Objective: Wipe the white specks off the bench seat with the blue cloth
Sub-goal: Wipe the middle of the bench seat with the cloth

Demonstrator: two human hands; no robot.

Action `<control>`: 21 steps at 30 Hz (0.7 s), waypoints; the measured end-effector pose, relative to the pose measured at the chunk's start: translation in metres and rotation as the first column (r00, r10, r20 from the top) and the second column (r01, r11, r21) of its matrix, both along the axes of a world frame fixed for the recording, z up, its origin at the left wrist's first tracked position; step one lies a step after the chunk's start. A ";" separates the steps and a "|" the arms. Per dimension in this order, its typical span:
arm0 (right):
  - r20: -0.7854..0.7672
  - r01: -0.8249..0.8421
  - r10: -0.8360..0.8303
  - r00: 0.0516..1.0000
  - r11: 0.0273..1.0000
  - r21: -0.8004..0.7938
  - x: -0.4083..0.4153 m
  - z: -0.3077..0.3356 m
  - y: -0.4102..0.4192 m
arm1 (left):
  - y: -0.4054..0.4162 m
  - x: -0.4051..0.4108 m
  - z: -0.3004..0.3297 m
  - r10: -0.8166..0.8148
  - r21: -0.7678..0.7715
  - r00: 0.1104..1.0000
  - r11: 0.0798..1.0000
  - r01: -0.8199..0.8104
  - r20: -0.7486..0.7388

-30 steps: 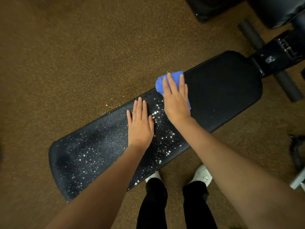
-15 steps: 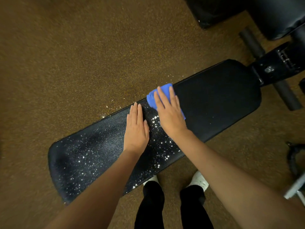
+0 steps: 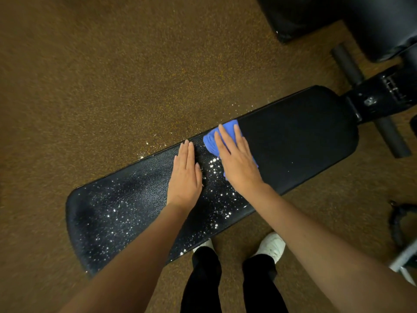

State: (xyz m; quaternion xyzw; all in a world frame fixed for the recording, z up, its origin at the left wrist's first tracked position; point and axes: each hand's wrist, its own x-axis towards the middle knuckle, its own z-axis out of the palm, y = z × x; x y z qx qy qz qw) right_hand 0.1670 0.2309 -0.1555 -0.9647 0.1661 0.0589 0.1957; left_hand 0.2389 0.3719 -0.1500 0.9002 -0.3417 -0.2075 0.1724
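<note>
A long black padded bench seat [image 3: 297, 136] runs from lower left to upper right. White specks [image 3: 112, 213] cover its left half and the strip between my hands; the right half looks dark and clean. My right hand [image 3: 239, 161] lies flat on the blue cloth [image 3: 211, 141], pressing it to the seat near the far edge. My left hand [image 3: 185, 175] rests flat on the seat just left of it, fingers together, holding nothing.
Brown speckled carpet [image 3: 101, 75] surrounds the bench, with a few white specks [image 3: 149, 145] fallen beside the far edge. The bench's black frame and foam rollers [image 3: 383, 102] sit at upper right. My white shoes [image 3: 273, 243] stand under the near edge.
My right hand has slid the blue cloth a little leftward along the seat toward my left hand. The left hand has stayed pressed in place. The camera shifted slightly.
</note>
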 end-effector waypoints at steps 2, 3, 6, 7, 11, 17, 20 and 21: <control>-0.012 0.020 -0.020 1.000 1.000 -0.016 -0.010 0.002 -0.008 | 0.000 0.001 0.003 0.014 -0.004 1.000 1.000 -0.014 -0.026; -0.011 0.080 -0.080 0.997 0.996 -0.029 -0.011 0.001 -0.013 | 0.000 0.001 0.003 0.014 -0.002 0.999 1.000 -0.014 -0.030; -0.023 0.242 -0.244 0.970 0.968 -0.064 0.007 -0.001 -0.022 | 0.001 0.003 0.003 -0.011 0.008 1.000 1.000 0.011 -0.001; -0.018 0.257 -0.259 0.966 0.964 -0.064 0.015 -0.001 -0.021 | 0.001 0.003 0.002 -0.020 0.016 1.000 1.000 0.020 0.011; 0.020 0.154 -0.153 0.988 0.987 -0.044 0.022 -0.005 -0.012 | 0.001 0.002 0.000 -0.012 0.022 1.000 1.000 0.012 0.022; -0.034 -0.071 0.069 0.997 0.995 -0.075 -0.017 -0.002 -0.017 | -0.004 0.002 0.009 0.037 0.015 0.999 0.999 -0.036 -0.040; -0.067 0.109 -0.113 0.991 0.992 -0.060 -0.010 0.002 -0.027 | -0.004 0.003 0.011 0.042 0.022 0.998 0.999 -0.041 -0.054; -0.072 0.154 -0.157 0.985 0.987 -0.042 -0.003 0.003 -0.024 | -0.005 0.003 0.011 0.044 0.013 0.997 0.999 -0.043 -0.060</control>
